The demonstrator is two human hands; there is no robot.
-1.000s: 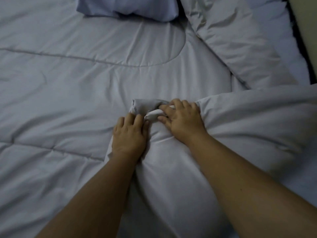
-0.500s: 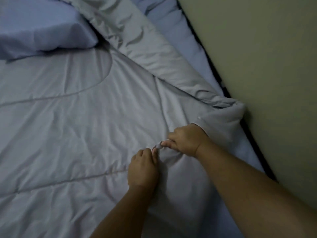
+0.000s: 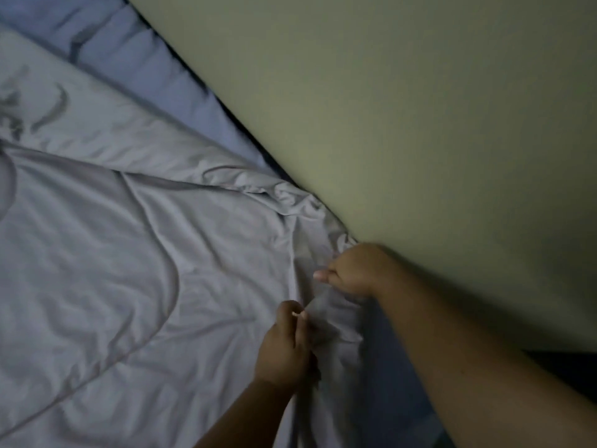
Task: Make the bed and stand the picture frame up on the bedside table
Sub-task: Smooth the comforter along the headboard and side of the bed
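1. A dim bedroom seen from above the person's own arms. A pale grey quilted comforter (image 3: pixel 135 270) covers most of the bed, and a plain yellowish wall (image 3: pixel 420 124) fills the upper right.
2. The comforter's edge runs diagonally, from the upper left down toward the lower right, close along the wall. This is the long axis that the next pull appears to depend on.
3. The right hand (image 3: pixel 352 273) is the one nearer the wall, almost touching it. Its fingers are closed on a bunched fold of the comforter's edge.
4. The left hand (image 3: pixel 284 347) sits just below and to the left, nearer the body. Its thumb and fingers are pinched together on the same edge.
5. A short, crumpled stretch of fabric spans the two hands. The rest of the comforter lies to their left, spread flat with soft wrinkles.
6. A strip of bluer sheet (image 3: pixel 155 79) shows between the comforter and the wall, further up the bed.
7. Judging from this, the edge needs drawing toward the wall and along it to lie straight.
8. No picture frame or bedside table is in view.
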